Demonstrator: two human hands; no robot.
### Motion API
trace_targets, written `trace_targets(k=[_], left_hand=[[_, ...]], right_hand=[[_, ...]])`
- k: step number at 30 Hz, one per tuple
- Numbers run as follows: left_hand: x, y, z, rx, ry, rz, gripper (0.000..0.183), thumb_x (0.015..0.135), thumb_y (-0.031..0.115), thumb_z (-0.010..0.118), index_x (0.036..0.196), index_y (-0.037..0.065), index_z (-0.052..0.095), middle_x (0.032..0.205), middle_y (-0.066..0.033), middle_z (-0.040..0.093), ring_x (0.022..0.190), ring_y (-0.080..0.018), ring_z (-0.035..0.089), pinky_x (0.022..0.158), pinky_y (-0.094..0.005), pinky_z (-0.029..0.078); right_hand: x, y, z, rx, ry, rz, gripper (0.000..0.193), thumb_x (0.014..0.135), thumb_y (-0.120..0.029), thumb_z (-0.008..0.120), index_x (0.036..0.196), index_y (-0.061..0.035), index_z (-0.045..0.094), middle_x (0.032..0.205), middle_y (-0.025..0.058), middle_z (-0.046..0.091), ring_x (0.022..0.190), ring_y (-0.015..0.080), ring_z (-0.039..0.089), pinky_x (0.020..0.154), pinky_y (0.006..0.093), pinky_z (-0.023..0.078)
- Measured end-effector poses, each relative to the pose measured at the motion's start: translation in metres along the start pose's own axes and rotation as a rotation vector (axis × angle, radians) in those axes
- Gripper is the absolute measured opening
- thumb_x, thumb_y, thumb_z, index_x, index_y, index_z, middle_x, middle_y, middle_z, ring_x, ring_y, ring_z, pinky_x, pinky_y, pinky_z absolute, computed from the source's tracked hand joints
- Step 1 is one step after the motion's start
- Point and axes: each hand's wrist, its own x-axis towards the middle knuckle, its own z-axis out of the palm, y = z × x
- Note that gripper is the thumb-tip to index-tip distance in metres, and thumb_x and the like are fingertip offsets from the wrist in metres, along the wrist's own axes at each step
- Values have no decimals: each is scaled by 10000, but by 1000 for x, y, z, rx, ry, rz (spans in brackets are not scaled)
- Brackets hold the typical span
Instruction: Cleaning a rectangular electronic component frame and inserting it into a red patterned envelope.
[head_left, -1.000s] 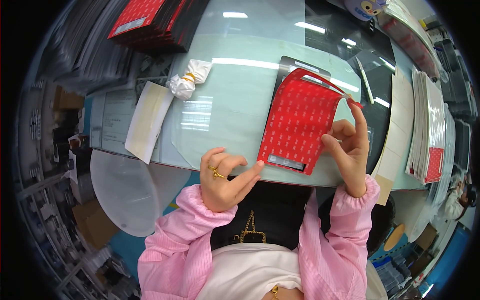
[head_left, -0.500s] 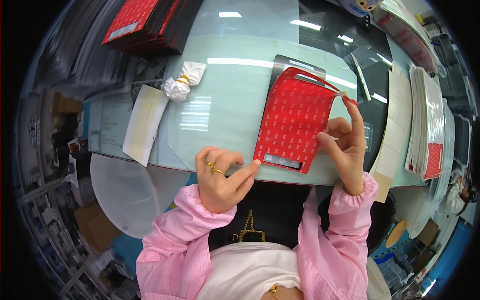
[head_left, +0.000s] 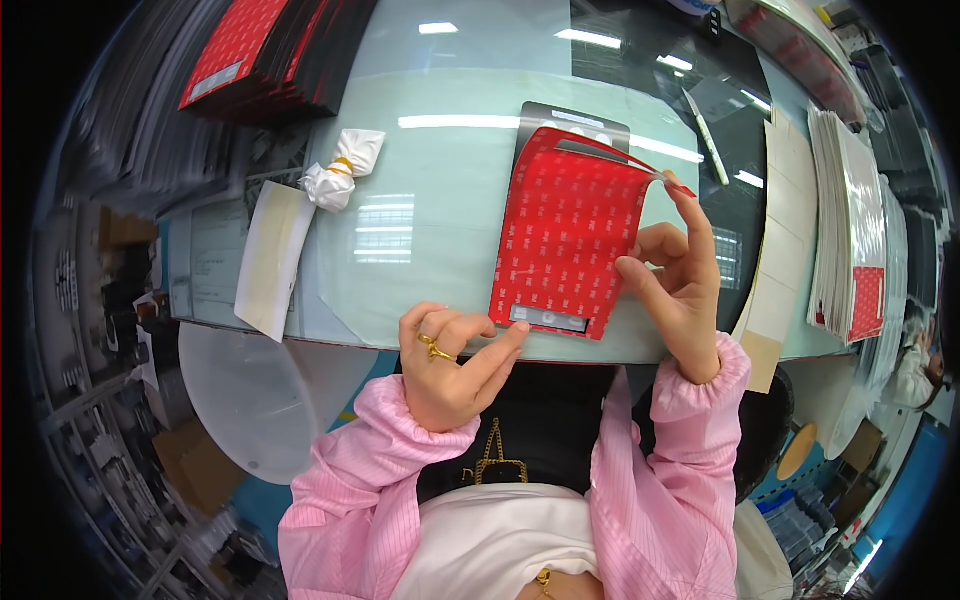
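Observation:
A red patterned backing sheet lies over a dark flat panel, whose rounded far end shows beyond it. The sheet's far edge is bowed up off the panel, and its far right corner is lifted. My right hand holds the sheet's right side, index fingertip at the raised corner and thumb at the edge lower down. With fingers apart, my left hand rests its index fingertip on the near left part of the sheet, beside a small rectangular window. A gold ring is on this hand.
To the left are a white strip and a white bundle tied with a yellow band. A stack of red-faced panels stands at the far left. On the right are a white pen, cream card strips and packed sheets.
The whole view has shifted slightly, so the table's things appear further left. My left index fingertip has slid inward over the sheet's near edge. My right hand keeps its hold on the lifted side.

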Motion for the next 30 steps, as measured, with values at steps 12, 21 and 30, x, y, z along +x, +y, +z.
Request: trace_targets(k=[12, 21, 30], left_hand=[[2, 7, 5, 13, -36, 26, 409, 693, 98, 837, 1095, 157, 794, 951, 1, 566, 898, -197, 542, 905, -436, 412], [6, 16, 13, -13, -41, 51, 425, 677, 104, 840, 1095, 164, 795, 973, 8, 568, 897, -196, 538, 911, -418, 406], [10, 21, 15, -15, -68, 55, 417, 686, 112, 835, 1098, 159, 792, 981, 9, 576, 900, -195, 542, 914, -413, 402]], right_hand=[[-1, 0, -2, -31, 0, -7, 810, 896, 71, 695, 1591, -88, 308, 1017, 70, 651, 887, 100, 656, 740, 231, 575], [-1, -1, -4, -52, -34, 15, 815, 914, 71, 690, 1595, -87, 273, 1007, 93, 662, 924, 133, 681, 782, 257, 583], [-1, -2, -2, -67, -28, 11, 804, 917, 59, 688, 1595, -85, 281, 1070, 86, 658, 919, 110, 667, 741, 236, 592]])
